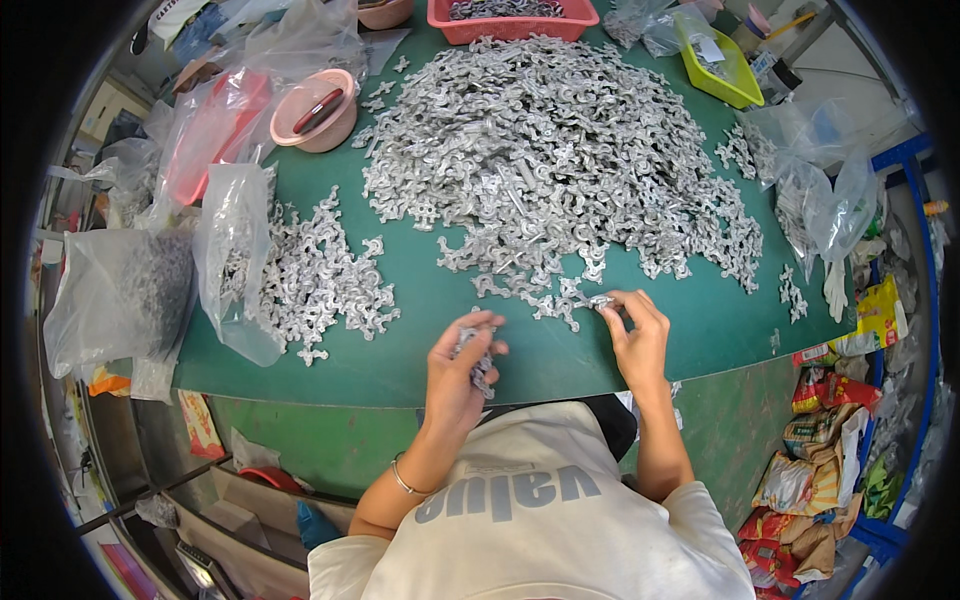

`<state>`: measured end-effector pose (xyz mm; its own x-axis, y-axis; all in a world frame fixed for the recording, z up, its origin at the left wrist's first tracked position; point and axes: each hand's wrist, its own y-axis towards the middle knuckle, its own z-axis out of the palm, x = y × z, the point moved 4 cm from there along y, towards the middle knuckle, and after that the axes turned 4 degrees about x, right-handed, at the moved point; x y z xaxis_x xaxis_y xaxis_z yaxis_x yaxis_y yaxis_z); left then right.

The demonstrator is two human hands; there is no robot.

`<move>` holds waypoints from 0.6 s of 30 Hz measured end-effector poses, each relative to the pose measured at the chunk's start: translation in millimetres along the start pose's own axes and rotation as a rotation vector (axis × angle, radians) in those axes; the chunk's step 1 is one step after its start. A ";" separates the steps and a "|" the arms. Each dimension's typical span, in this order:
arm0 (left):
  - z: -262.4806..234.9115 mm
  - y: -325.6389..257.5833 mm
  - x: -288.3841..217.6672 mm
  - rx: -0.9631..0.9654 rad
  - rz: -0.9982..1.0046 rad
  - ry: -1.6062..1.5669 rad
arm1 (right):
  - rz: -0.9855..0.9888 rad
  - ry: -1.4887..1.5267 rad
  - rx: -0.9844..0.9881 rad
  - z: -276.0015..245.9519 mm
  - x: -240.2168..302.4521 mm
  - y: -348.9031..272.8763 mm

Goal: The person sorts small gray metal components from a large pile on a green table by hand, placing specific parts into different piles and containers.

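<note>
A large heap of small silvery metal parts (540,140), many with curved, lobed outlines, covers the middle of the green table (420,360). My left hand (460,365) is closed around several of these metal parts, which show between the thumb and fingers, just above the table's near edge. At the heap's near fringe, my right hand (640,335) pinches one metal part (600,301) between thumb and fingertips. A smaller pile of metal parts (325,280) lies to the left, partly inside an open clear plastic bag (238,260).
A pink bowl (290,115) with a red-handled tool stands at the far left. Behind the heap is a red tray (510,30), with a yellow-green basket (722,70) at the far right. Clear bags (830,200) lie on the right; a filled bag (120,290) sits left.
</note>
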<state>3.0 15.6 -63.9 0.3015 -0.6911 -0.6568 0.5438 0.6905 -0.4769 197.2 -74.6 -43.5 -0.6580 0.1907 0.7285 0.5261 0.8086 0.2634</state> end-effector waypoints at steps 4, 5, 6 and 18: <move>21.2 -1.4 7.6 0.235 -0.254 0.023 | -0.130 0.170 0.036 -7.6 34.8 -1.7; 28.5 -2.8 6.7 0.290 -0.308 0.026 | -0.189 0.218 0.040 -8.2 43.7 -2.7; 32.2 -3.5 6.2 0.319 -0.334 0.048 | -0.249 0.266 0.044 -9.0 51.1 -3.9; 50.5 -21.1 -18.8 0.229 -0.124 0.281 | -0.163 0.583 0.220 -14.9 66.8 -9.1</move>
<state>25.4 3.2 -12.0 0.0132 -0.6585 -0.7525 0.7333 0.5180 -0.4404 156.5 -77.5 12.1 -0.2870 -0.2275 0.9305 0.2809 0.9087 0.3088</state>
